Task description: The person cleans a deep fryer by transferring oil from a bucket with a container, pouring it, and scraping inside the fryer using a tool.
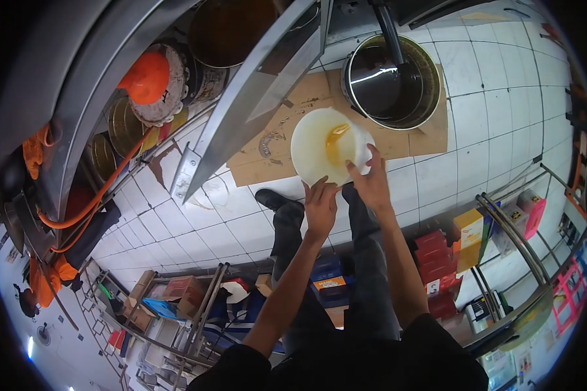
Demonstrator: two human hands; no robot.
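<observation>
A white plastic bucket (pixel 312 133) is in front of my legs, its mouth facing up toward me and some amber liquid (pixel 336 144) inside. My left hand (pixel 321 205) is closed on the near rim, with the fingertips at the edge. On the right side of the bucket, my right hand (pixel 373 186) grips the wall and rim. Just beyond the bucket, to the right, a large metal pot (pixel 435 85) holds dark liquid. A dark pipe (pixel 388 32) reaches down into that pot.
Flattened cardboard (pixel 267 146) lies on white floor tiles (pixel 476 137) under the pot. An open metal door (pixel 241 91) juts out at left, beside an orange funnel-like object (pixel 147 78) on a container. Racks with red boxes (pixel 437 260) and cartons (pixel 182 293) stand near my legs.
</observation>
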